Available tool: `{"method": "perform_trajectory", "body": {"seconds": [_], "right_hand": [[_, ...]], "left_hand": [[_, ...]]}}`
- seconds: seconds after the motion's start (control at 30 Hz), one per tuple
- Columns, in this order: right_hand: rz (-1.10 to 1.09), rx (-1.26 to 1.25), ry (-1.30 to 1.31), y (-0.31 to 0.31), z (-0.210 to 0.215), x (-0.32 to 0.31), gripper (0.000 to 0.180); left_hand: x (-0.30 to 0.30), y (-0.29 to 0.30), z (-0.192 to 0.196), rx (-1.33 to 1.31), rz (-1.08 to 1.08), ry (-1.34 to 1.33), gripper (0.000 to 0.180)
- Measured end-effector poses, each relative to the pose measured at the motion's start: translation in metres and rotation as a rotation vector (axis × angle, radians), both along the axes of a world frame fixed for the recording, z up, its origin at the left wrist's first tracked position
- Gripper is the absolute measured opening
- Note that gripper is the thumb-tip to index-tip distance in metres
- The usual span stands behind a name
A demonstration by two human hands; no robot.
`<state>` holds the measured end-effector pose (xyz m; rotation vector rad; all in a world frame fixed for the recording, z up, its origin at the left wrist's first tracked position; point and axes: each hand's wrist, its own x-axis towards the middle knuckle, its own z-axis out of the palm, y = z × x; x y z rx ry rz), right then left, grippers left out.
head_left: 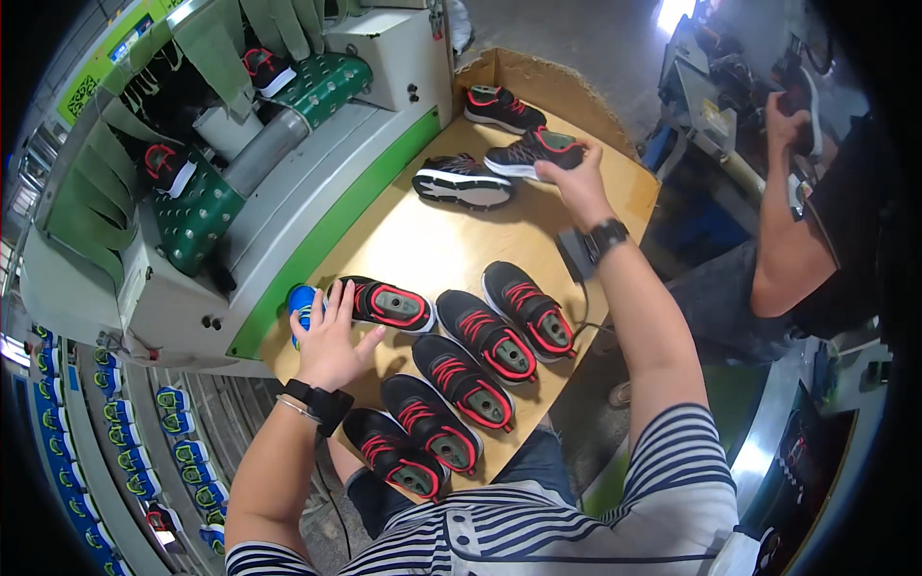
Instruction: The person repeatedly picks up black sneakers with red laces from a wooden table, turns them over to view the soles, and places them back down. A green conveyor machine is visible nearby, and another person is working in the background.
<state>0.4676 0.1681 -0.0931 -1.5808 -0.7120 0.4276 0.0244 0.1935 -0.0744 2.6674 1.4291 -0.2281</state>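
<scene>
The right hand (584, 182) pinches one black shoe (519, 156) heel-first between thumb and fingers, probably for firm purchase, while the left hand's (331, 341) spread fingers reach over a blue shoe (300, 305) to a second black shoe's (396, 303) toe, perhaps steadying it.

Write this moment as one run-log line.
left hand: spread over blue shoe and black shoe | right hand: gripping second black shoe | tabletop: five black shoes in row

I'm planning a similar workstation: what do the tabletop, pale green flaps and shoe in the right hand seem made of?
Tabletop: perhaps cardboard or wood; tan, smooth, catching glare. Flaps: probably fabric or soft plastic; matte, hanging limply. Shoe: likely textile upper, dark with texture; pale sole, perhaps foam or rubber, smooth.
</scene>
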Motion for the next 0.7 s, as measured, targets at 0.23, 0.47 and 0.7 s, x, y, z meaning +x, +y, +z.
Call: {"method": "perform_trajectory", "body": {"seconds": [0.23,0.47,0.7], "right_hand": [[0.112,0.174,-0.774,-0.145,0.118,-0.115,0.069],[0.344,-0.084,-0.53,-0.198,0.112,-0.136,0.06],[0.33,-0.167,-0.29,-0.205,-0.033,-0.15,0.071]], "left_hand": [[0.072,-0.066,0.053,-0.69,-0.074,-1.183,0.086],[0.056,-0.055,0.114,-1.041,0.302,-1.859,0.039],[-0.025,0.132,0.165,0.103,0.381,-1.702,0.046]]}}
